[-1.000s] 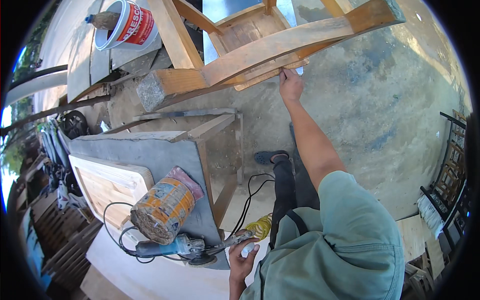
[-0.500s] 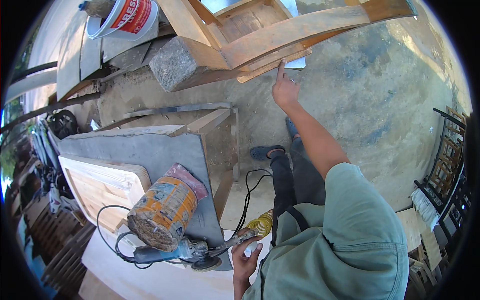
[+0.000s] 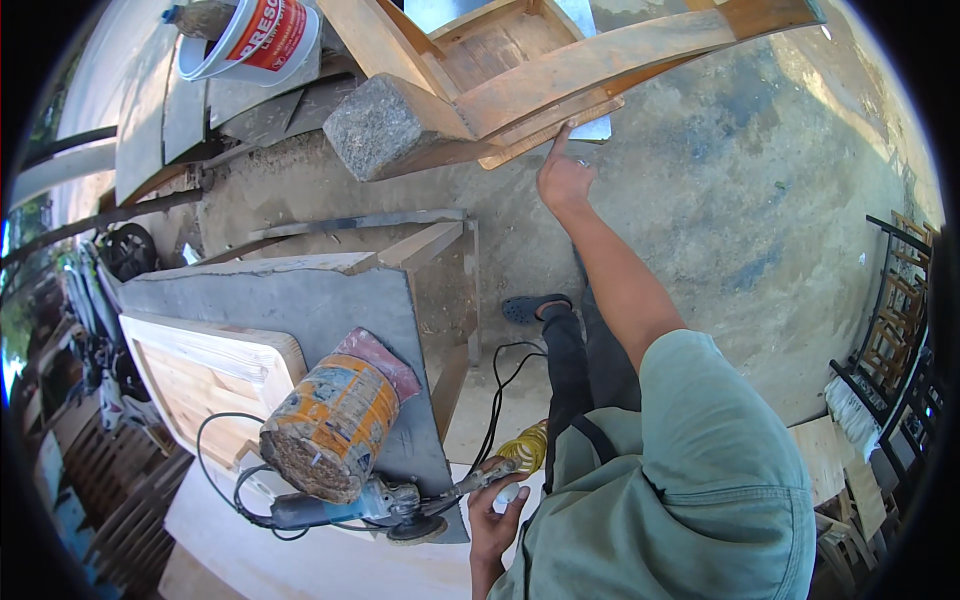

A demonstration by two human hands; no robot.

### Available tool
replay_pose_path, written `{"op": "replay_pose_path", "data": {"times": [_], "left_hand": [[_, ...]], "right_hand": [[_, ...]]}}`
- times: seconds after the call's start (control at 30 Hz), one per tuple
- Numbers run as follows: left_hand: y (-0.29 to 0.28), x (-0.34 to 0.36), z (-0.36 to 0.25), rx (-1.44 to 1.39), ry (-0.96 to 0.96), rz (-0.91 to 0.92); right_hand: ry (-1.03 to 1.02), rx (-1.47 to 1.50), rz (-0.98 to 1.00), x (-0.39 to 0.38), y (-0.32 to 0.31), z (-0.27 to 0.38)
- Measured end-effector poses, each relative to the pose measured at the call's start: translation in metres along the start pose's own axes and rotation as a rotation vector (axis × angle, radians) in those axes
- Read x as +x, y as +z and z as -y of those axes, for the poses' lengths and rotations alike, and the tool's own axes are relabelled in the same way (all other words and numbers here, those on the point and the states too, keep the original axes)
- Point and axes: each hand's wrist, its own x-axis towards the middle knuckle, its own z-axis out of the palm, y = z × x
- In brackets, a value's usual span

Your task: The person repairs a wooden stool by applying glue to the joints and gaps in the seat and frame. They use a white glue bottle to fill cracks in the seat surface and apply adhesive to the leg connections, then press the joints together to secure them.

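Observation:
My right hand (image 3: 566,184) reaches out to a wooden chair-like frame (image 3: 600,65) at the top. Its index finger is stretched and its tip rests at the edge of a lower wooden strip (image 3: 550,133); the other fingers are curled, with nothing seen in them. Low in the middle, my left hand (image 3: 490,522) is closed round a worn metal air tool (image 3: 482,480), its exact kind unclear. A white rounded piece (image 3: 508,496) shows between thumb and fingers. Beside the tool hangs a yellow coiled hose (image 3: 525,450).
On a grey-topped bench (image 3: 390,280) lie a pale wood panel (image 3: 200,375), a dirty orange can (image 3: 330,425), a pink pad (image 3: 380,360) and an angle grinder (image 3: 350,505). A black cable (image 3: 495,400) hangs nearby. A white bucket (image 3: 245,45) stands top left.
My right hand has shifted slightly left along the wooden strip, its fingertip still there. My farther foot has gone out of sight behind the arm. The left hand keeps its hold.

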Motion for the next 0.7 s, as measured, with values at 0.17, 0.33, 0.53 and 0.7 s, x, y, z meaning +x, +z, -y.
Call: {"op": "replay_pose_path", "data": {"times": [0.17, 0.33, 0.53, 0.7], "left_hand": [[-0.002, -0.002, -0.003, -0.02, 0.013, -0.011], [0.002, -0.001, -0.006, -0.044, 0.005, -0.03], [0.004, 0.004, -0.008, -0.057, 0.015, -0.009], [0.007, 0.006, -0.011, -0.031, 0.022, 0.006]], "right_hand": [[-0.013, 0.01, -0.033, 0.013, -0.004, -0.008], [-0.06, -0.148, 0.019, 0.01, -0.009, -0.016], [-0.097, -0.18, 0.058, 0.011, -0.008, -0.017], [-0.111, 0.092, -0.167, 0.008, -0.046, -0.038]]}}
